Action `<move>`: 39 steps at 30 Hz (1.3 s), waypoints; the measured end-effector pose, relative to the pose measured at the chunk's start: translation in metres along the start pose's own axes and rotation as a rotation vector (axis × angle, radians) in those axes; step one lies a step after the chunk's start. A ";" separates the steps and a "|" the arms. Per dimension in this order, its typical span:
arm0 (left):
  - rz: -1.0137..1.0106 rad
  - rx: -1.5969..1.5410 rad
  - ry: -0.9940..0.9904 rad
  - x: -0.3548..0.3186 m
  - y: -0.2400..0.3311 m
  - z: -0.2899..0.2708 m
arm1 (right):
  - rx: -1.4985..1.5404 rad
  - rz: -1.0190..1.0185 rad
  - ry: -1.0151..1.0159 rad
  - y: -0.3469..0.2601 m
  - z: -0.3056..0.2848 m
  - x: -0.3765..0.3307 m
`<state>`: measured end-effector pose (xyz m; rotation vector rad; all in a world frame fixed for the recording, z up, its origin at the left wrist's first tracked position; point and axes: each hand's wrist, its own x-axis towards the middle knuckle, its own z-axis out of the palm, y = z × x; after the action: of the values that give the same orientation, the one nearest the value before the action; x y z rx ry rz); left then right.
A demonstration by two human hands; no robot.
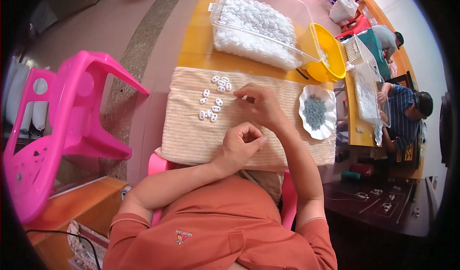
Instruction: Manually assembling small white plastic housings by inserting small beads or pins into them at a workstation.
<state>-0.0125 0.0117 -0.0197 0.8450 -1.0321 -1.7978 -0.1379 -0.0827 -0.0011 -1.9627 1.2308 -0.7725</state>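
My left hand (238, 147) is closed above the near part of a striped beige cloth (297, 157). Its thumb and fingertips curl together in a ring; anything between them is hidden. Further forward, my right hand (263, 104) hovers over the cloth with bent fingers pointing left, the index stretched out and no item visible in it. Just left of its fingertips lie several small white oval plastic pieces with two dark holes each, in an upper cluster (221, 84) and a lower group (209, 114). A thin pale stick (192, 113) touches the lower group.
A clear bin (261, 35) heaped with white pieces stands at the table's far side, beside a yellow bowl (330, 54). A white fluted dish (327, 131) of small grey pieces sits right. A pink chair (72, 107) stands left. Another person (407, 107) works at a table on the right.
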 end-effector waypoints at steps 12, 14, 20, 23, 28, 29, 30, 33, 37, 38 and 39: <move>0.472 0.197 0.100 -0.018 0.023 0.009 | -0.323 -0.221 -0.215 -0.030 0.035 0.031; 0.536 0.236 0.100 -0.019 0.026 0.009 | -0.373 -0.230 -0.259 -0.035 0.041 0.038; 0.540 0.210 0.076 -0.019 0.027 0.008 | -0.520 -0.198 -0.373 -0.036 0.053 0.047; 0.440 0.211 0.053 -0.023 0.030 0.006 | -0.551 -0.188 -0.340 -0.038 0.055 0.044; 0.303 -0.009 0.092 -0.018 0.031 0.009 | -0.121 -0.189 0.006 -0.020 0.038 0.025; 0.304 -0.010 0.092 -0.017 0.031 0.008 | -0.122 -0.190 0.006 -0.017 0.032 0.018; 0.279 -0.021 0.124 -0.014 0.032 0.005 | 0.103 -0.004 0.018 -0.014 0.025 0.009; 0.229 -0.072 0.186 -0.006 0.028 -0.004 | 0.476 0.191 0.119 -0.014 0.008 -0.018; 0.153 -0.241 0.235 0.005 0.029 -0.006 | 0.638 0.212 0.256 -0.019 -0.005 -0.053; 0.139 -0.326 0.260 0.006 0.030 -0.004 | 0.631 0.215 0.273 -0.021 -0.006 -0.058; 0.085 -0.340 0.223 0.006 0.028 -0.005 | 0.648 0.204 0.294 -0.023 -0.004 -0.062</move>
<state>-0.0010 -0.0033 0.0029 0.7571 -0.5887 -1.6992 -0.1526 -0.0195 0.0115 -1.2120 1.1306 -1.2019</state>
